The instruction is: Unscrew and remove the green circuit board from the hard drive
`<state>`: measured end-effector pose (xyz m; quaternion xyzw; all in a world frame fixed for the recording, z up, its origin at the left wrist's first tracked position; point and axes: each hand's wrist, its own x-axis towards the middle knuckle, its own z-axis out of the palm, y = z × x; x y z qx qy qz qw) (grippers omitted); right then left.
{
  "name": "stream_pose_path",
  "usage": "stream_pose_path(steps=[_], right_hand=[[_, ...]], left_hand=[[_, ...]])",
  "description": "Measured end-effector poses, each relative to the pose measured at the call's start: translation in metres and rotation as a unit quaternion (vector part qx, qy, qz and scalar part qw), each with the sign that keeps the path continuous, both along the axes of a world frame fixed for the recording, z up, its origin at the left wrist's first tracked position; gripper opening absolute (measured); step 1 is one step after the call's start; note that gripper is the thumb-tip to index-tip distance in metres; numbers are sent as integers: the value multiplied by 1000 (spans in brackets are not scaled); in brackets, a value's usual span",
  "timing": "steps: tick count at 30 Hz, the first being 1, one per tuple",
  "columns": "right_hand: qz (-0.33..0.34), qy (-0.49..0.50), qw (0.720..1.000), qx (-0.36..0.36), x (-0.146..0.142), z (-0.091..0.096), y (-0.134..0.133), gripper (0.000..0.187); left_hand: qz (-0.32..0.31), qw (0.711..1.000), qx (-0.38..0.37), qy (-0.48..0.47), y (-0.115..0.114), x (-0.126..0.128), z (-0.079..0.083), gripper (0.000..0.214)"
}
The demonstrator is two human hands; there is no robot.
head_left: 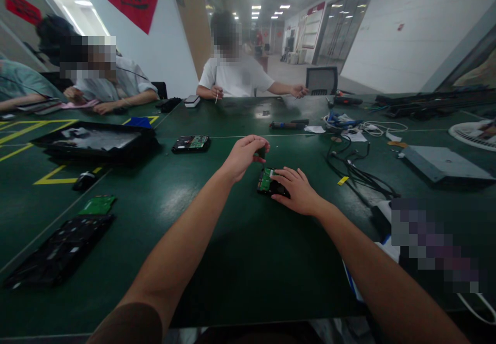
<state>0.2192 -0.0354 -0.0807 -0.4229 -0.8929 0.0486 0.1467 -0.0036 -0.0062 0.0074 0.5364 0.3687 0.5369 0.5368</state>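
Observation:
A hard drive (265,183) with a green circuit board facing up lies flat on the dark green table, in front of me. My right hand (296,190) rests on its right part, fingers and thumb spread across it and hiding much of that side. Just above the drive's far left corner, my left hand (246,157) is closed in a pinch. Something small and dark shows between its fingers, too hidden to name.
Another hard drive (190,143) lies beyond my left arm. At left are a black tray (96,142), a black mouse (85,180), a loose green board (97,205) and black drives (58,251). Cables (352,171) and a grey metal box (445,162) lie at right. People sit across the table.

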Motion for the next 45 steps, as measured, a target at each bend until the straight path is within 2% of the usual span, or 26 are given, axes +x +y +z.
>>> stream_pose_path(steps=[3,11,19,26,31,35,39,42,45], right_hand=[[1,0,1000,-4,0,1,0,60],[3,2,1000,-6,1,1,0,59],[1,4,1000,-7,0,1,0,60],[0,5,1000,-5,0,1,-1,59],[1,-1,1000,-7,0,1,0,59],[2,-1,1000,-6,0,1,0,59],[3,5,1000,-7,0,2,-1,60],[2,7,1000,-8,0,3,-1,60],[2,4,1000,-9,0,2,-1,60]], left_hand=[[23,998,27,44,-1,-1,2,16],[-49,995,44,72,-3,-3,2,17],[-40,995,38,80,-2,-4,4,18],[-48,995,35,75,-1,-6,2,20],[-88,996,-2,23,-2,-4,2,17],[-43,998,-20,-34,-2,0,2,9],[-2,1000,-18,-25,-1,-2,3,10],[5,1000,-5,0,-1,-3,4,12],[-22,1000,-9,-2,-2,-3,3,15]])
